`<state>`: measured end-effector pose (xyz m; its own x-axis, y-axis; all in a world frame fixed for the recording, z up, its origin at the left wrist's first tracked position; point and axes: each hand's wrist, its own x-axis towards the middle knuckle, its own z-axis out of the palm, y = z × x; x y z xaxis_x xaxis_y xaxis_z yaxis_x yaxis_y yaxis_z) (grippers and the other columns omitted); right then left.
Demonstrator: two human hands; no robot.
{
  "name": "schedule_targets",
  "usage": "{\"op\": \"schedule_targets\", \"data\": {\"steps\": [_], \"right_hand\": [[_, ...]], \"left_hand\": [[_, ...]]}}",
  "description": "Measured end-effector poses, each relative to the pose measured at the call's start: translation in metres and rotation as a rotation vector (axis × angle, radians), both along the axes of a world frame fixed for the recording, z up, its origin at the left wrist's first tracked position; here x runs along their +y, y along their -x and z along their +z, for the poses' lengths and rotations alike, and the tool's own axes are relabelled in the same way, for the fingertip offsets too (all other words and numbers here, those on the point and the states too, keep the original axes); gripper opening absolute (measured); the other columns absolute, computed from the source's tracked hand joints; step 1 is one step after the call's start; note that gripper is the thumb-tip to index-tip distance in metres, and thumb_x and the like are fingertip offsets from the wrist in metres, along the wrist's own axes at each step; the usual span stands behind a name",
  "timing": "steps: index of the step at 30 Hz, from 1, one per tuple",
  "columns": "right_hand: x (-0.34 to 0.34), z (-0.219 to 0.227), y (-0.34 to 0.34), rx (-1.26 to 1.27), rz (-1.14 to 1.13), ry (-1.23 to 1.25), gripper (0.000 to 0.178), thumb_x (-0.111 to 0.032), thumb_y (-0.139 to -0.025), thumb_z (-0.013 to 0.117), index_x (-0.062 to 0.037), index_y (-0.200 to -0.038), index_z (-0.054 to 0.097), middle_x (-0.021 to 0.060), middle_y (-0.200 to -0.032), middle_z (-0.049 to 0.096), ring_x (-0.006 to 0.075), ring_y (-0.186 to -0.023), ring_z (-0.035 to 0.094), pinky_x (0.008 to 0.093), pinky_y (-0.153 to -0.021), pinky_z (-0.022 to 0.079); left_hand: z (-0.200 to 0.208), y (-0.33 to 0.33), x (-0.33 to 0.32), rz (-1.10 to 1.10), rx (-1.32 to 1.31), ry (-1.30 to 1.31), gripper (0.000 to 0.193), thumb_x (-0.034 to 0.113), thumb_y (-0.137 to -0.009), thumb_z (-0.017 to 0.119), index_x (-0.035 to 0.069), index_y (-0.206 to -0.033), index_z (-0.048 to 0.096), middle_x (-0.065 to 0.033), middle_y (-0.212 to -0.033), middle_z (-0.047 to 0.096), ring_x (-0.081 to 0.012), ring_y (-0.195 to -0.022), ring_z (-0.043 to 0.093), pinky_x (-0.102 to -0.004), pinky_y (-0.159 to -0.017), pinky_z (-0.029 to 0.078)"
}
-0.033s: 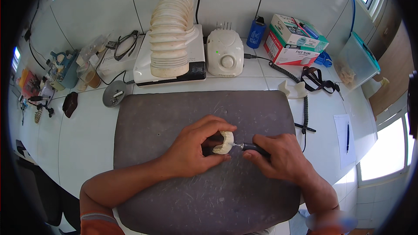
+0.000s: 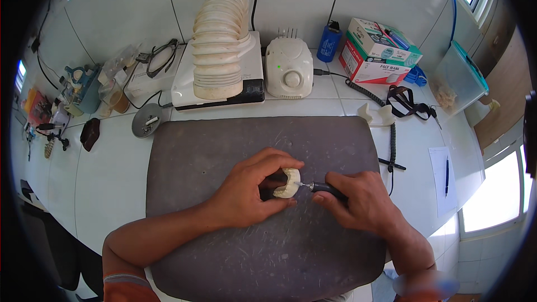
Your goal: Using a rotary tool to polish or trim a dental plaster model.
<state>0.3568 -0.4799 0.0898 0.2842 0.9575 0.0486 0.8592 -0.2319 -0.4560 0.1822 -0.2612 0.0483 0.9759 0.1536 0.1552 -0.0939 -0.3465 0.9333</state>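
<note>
A cream, curved dental cast [image 2: 291,183] is held between the thumb and fingers of my left hand [image 2: 254,187], over a grey-brown mat [image 2: 235,263]. My right hand [image 2: 361,198] is closed round a dark rotary handpiece [image 2: 329,189]. Its thin metal bit points left and meets the cast's right side, or very nearly so. Part of the cast's inner left side is hidden by my fingers. A coiled black cord [image 2: 393,141] runs at the mat's right, near the white control unit [image 2: 290,70] with its round knob.
Behind the mat stands a white machine with a ribbed hose [image 2: 219,45]. A grey dish [image 2: 148,121] sits at the mat's far left corner. Another pale cast-like piece [image 2: 377,114] lies at the far right corner. Boxes [image 2: 380,50], a clear bin [image 2: 460,78] and paper with a pen [image 2: 443,182] are right.
</note>
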Motion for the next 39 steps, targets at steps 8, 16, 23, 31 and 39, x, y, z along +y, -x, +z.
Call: {"op": "schedule_targets", "data": {"steps": [8, 16, 23, 31, 39], "right_hand": [[-0.001, 0.0012, -0.001, 0.003, 0.011, 0.039, 0.041, -0.039, -0.106, 0.08, -0.0045, -0.089, 0.066, 0.0185, -0.07, 0.068, 0.0447, -0.062, 0.068, 0.0513, -0.062, 0.051], [0.0007, -0.0031, -0.0009, -0.018, 0.023, -0.047, 0.05, -0.05, -0.109, 0.074, -0.0077, -0.084, 0.065, 0.0149, -0.063, 0.066, 0.0438, -0.059, 0.068, 0.0517, -0.057, 0.05], [0.0003, -0.0002, 0.0006, -0.018, 0.022, -0.004, 0.049, -0.049, -0.109, 0.075, -0.0073, -0.084, 0.065, 0.0153, -0.063, 0.067, 0.0444, -0.058, 0.067, 0.0519, -0.056, 0.05], [0.0006, 0.0002, -0.0004, -0.01, 0.007, -0.029, 0.048, -0.047, -0.108, 0.076, -0.0066, -0.085, 0.065, 0.0159, -0.063, 0.066, 0.0456, -0.059, 0.067, 0.0532, -0.057, 0.05], [0.0006, 0.0006, 0.0001, -0.005, 0.006, -0.026, 0.048, -0.047, -0.108, 0.077, -0.0063, -0.084, 0.065, 0.0163, -0.063, 0.066, 0.0466, -0.06, 0.067, 0.0534, -0.058, 0.05]], "left_hand": [[0.001, 0.0, 0.0001, 0.01, 0.009, -0.007, 0.065, -0.001, -0.089, 0.092, 0.008, -0.149, 0.069, -0.0098, -0.143, 0.062, -0.0204, -0.127, 0.071, -0.0349, -0.108, 0.066], [0.0019, 0.0002, -0.0006, 0.017, 0.019, 0.033, 0.064, -0.001, -0.089, 0.093, 0.007, -0.148, 0.069, -0.0099, -0.143, 0.062, -0.02, -0.126, 0.072, -0.0342, -0.108, 0.066], [0.0001, 0.0001, 0.0001, 0.014, 0.01, 0.022, 0.064, -0.001, -0.09, 0.093, 0.007, -0.149, 0.069, -0.0099, -0.143, 0.062, -0.0197, -0.126, 0.072, -0.034, -0.107, 0.066], [0.0003, 0.0, 0.0001, 0.012, 0.006, 0.068, 0.065, -0.001, -0.09, 0.093, 0.007, -0.149, 0.068, -0.0095, -0.144, 0.061, -0.019, -0.125, 0.071, -0.0343, -0.108, 0.066], [-0.0005, 0.0002, 0.0008, 0.012, 0.014, 0.055, 0.064, -0.002, -0.09, 0.093, 0.007, -0.148, 0.069, -0.0085, -0.141, 0.062, -0.0177, -0.124, 0.071, -0.0331, -0.106, 0.066]]}}
